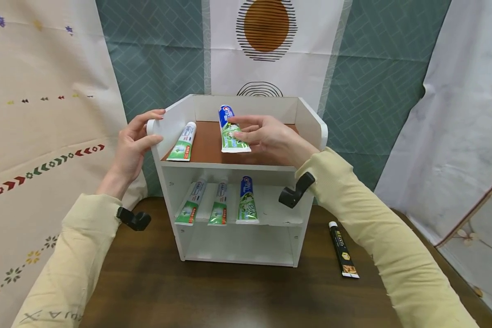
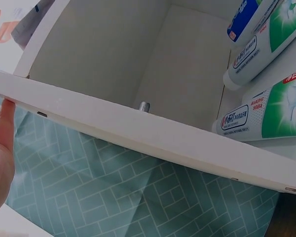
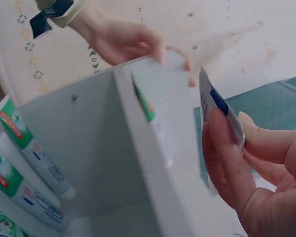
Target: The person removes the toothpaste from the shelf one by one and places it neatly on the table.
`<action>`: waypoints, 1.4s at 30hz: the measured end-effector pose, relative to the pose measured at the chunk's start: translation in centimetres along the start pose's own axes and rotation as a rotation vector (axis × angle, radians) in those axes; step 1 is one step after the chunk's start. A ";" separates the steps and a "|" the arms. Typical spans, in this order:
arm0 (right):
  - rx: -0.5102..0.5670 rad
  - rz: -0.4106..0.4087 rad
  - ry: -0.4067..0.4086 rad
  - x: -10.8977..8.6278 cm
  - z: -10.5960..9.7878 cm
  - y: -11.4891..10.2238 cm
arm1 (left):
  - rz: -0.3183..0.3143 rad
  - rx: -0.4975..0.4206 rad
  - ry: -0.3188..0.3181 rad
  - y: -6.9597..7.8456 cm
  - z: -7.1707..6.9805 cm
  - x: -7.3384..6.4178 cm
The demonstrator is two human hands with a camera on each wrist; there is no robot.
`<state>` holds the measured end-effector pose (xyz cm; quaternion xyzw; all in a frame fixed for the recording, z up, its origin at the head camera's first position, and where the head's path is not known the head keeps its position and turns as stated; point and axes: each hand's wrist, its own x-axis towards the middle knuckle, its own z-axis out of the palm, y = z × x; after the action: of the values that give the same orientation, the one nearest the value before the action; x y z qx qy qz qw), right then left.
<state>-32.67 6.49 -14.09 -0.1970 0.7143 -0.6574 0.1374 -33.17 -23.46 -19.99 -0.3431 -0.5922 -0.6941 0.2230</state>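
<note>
My right hand (image 1: 270, 136) pinches a blue-and-green toothpaste tube (image 1: 230, 132) between thumb and fingers. It holds the tube over the brown top level of a white shelf unit (image 1: 239, 248), cap end pointing away. My left hand (image 1: 133, 146) grips the upper left side panel (image 2: 89, 103), fingers over its edge. A white-and-green toothpaste tube (image 1: 183, 143) lies on the top level at the left. On the middle level lie two white-and-green tubes, one left (image 1: 192, 202) and one centre (image 1: 218, 205), and a blue-and-green tube (image 1: 247, 202) to their right.
A black toothpaste tube (image 1: 343, 249) lies on the dark wooden table (image 1: 238, 296), right of the unit. The bottom level (image 1: 238, 243) lies below the middle tubes. Patterned cloths (image 1: 156, 50) hang behind and at both sides.
</note>
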 end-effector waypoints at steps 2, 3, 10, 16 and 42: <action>0.012 0.004 0.000 -0.5 -0.3 -0.6 | 0.000 -0.003 -0.002 0.0 -0.1 -0.1; 0.013 0.005 -0.002 -0.7 -0.5 -1.0 | 0.001 -0.004 -0.001 0.0 -0.1 -0.1; 0.016 -0.016 0.003 -2.8 -2.3 -3.4 | 0.003 0.011 0.010 0.2 -0.4 -0.3; 0.100 -0.005 0.012 -4.4 -4.9 -4.8 | 0.002 0.009 0.007 0.3 -0.4 -0.4; 0.219 0.012 0.157 -10.4 -14.3 -4.3 | 0.002 -0.022 -0.016 0.0 0.0 -0.2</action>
<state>-29.55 23.65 -9.05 -0.1243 0.6480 -0.7440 0.1059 -33.04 -23.49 -20.10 -0.3518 -0.5861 -0.6975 0.2152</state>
